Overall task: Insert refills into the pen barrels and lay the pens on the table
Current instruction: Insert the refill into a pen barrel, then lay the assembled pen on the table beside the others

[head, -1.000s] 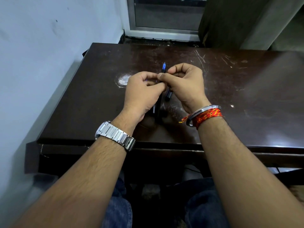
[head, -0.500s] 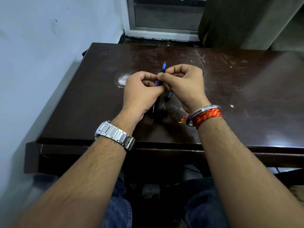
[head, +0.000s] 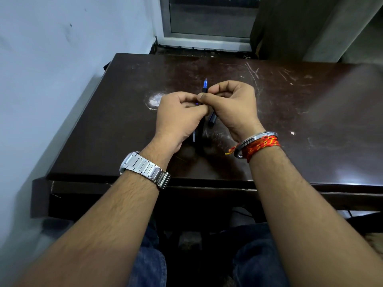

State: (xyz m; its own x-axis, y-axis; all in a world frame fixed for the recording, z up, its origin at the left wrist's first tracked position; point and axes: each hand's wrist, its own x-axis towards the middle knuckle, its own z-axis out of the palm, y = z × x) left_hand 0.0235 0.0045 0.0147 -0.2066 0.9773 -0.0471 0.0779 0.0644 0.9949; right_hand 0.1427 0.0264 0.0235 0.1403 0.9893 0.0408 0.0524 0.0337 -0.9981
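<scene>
My left hand [head: 178,119] and my right hand [head: 232,106] meet thumb to thumb above the middle of the dark table [head: 310,112]. The left hand grips a dark pen barrel [head: 199,137] that runs down from under the palm toward me. The right hand pinches a thin refill [head: 205,83] whose blue tip sticks up past the fingers, away from me. A small blue bit of it shows between the thumbs. Another short dark pen part [head: 211,120] shows under the right palm; whether it is held or lying on the table is unclear.
The table is scratched, with a worn pale patch [head: 155,100] left of my hands. A blue-white wall [head: 62,79] runs close along the table's left side. A window frame [head: 207,38] stands behind the far edge. My knees are under the near edge.
The hands have stayed almost in place. A small blue stretch of the refill now shows between the thumbs, which was hidden one second ago.
</scene>
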